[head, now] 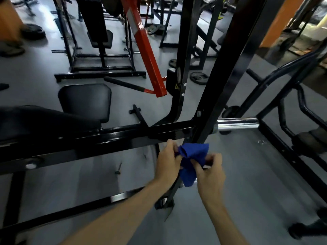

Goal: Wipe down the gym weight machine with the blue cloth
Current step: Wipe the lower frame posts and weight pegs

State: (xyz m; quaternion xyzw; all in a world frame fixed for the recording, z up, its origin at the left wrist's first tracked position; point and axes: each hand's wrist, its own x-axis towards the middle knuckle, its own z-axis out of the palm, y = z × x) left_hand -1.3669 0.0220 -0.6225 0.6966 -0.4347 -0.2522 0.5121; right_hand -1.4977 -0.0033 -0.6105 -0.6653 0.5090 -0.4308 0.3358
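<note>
Blue cloth (192, 156) bunched between both hands, fingers (208, 160) pinching it beside black frame (221, 85).

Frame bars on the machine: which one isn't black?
The slanted red bar running from top centre down toward the black seat pad. Every other frame bar is black, including the horizontal one just beyond the blue cloth.

Grey floor (238, 183), smooth, faint glare at upper left. Orange wall (281, 18) at upper right; orange pillar (8, 16) at upper left. Black bench frames (99, 55) stand further back. Red beam (146, 50) slants down mid-room. Weight plates lie flat on floor: one (199, 77) near centre, one (33, 30) by pillar. Chrome bar (237, 123) at right. Light dim, uneven.
</note>
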